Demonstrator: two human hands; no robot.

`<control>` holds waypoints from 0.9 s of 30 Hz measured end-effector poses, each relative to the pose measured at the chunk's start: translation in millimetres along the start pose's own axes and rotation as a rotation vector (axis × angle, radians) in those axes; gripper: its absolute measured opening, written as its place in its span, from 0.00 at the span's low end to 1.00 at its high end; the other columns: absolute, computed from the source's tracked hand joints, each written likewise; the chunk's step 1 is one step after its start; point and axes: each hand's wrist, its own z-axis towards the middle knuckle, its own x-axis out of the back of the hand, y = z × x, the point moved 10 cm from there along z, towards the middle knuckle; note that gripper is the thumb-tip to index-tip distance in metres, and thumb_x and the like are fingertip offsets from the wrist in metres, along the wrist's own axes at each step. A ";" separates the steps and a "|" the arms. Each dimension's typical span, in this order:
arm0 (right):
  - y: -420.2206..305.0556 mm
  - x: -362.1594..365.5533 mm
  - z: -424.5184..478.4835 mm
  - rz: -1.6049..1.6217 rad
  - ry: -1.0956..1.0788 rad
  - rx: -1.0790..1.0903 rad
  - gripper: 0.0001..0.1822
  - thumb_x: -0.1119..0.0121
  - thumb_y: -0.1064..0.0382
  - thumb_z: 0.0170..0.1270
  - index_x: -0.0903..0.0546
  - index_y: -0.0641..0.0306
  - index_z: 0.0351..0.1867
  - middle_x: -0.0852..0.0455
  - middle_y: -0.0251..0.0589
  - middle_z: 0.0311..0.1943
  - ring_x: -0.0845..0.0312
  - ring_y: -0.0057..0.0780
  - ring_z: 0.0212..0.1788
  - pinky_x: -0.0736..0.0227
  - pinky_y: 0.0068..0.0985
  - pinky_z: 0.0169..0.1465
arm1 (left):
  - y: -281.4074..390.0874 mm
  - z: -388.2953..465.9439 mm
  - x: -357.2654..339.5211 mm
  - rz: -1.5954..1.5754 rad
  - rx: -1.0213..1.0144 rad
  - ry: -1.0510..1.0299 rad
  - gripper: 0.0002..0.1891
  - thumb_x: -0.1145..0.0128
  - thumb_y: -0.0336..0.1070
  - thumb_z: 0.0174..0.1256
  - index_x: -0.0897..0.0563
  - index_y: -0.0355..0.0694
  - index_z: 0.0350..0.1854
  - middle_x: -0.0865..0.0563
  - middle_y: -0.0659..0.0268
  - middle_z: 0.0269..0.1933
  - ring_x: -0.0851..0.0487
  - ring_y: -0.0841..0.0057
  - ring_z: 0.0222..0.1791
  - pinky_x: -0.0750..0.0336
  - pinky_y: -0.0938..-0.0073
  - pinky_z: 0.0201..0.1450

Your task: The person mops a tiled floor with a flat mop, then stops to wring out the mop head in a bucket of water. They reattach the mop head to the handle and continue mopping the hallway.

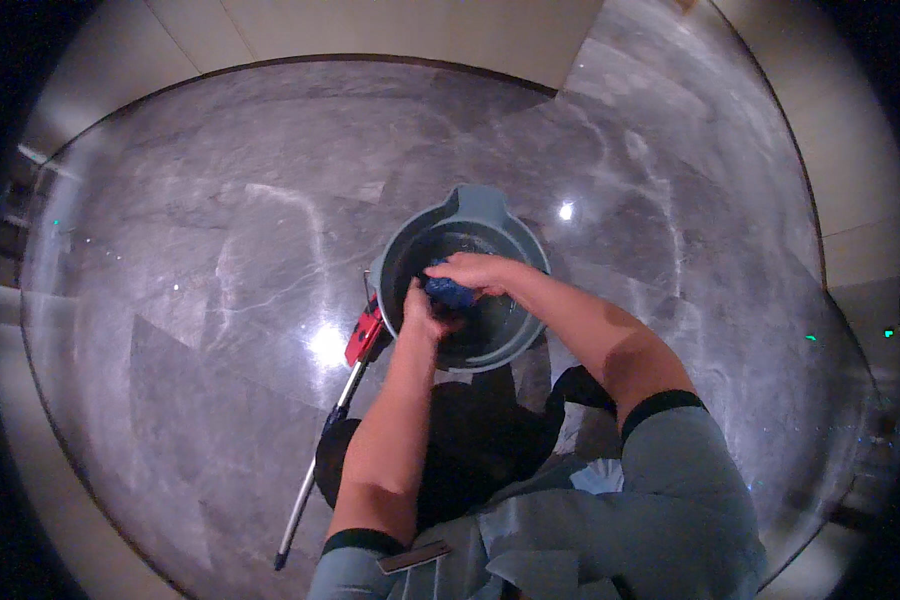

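A grey-blue plastic bucket [482,201] stands on the floor before me, with a wide lip at its far side. Inside its opening I see a bunched, wet-looking blue cloth [448,291]. My right hand [481,271] grips the cloth from the upper right, fingers wrapped over it. From the lower left, my left hand [424,313] holds the same cloth; its fingers are blurred and partly hidden. The bucket's inside is dark, and how much water it holds cannot be made out.
Against the bucket's left side lies a mop-like tool with a red head fitting [363,337] and a metal pole [300,499] running toward my left knee. Glossy grey marble-look tiles [255,247] reflect bright lights. Pale panels [390,30] border the floor ahead and to the right.
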 end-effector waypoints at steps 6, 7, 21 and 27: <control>-48.8 -35.6 -37.5 -0.371 0.532 0.415 0.26 0.50 0.43 0.59 0.22 0.69 0.39 0.19 0.57 0.37 0.22 0.49 0.40 0.29 0.39 0.44 | 37.5 34.1 -0.7 -0.229 -0.224 -0.444 0.21 0.55 0.56 0.62 0.23 0.43 0.42 0.19 0.61 0.41 0.22 0.63 0.44 0.27 0.58 0.47; -59.9 -37.0 -49.8 -0.419 0.601 0.476 0.26 0.50 0.44 0.59 0.22 0.69 0.39 0.19 0.59 0.36 0.22 0.52 0.40 0.29 0.40 0.45 | 37.3 34.3 -3.4 -0.226 -0.196 -0.486 0.19 0.59 0.54 0.65 0.22 0.44 0.38 0.17 0.62 0.37 0.20 0.62 0.37 0.26 0.59 0.45; -64.0 -24.8 -61.0 -0.178 0.912 0.695 0.16 0.50 0.51 0.59 0.21 0.61 0.35 0.20 0.58 0.40 0.25 0.53 0.46 0.31 0.41 0.49 | 41.8 52.9 18.6 -0.036 -0.356 -0.467 0.21 0.59 0.52 0.66 0.28 0.42 0.51 0.24 0.65 0.40 0.27 0.67 0.43 0.31 0.66 0.50; -18.4 8.3 -37.6 -0.131 0.926 0.250 0.16 0.51 0.51 0.59 0.21 0.61 0.36 0.20 0.56 0.40 0.25 0.53 0.46 0.32 0.41 0.50 | 2.8 -11.8 -43.9 -0.146 -0.192 -0.327 0.16 0.57 0.50 0.67 0.23 0.45 0.44 0.20 0.64 0.40 0.22 0.68 0.42 0.28 0.64 0.46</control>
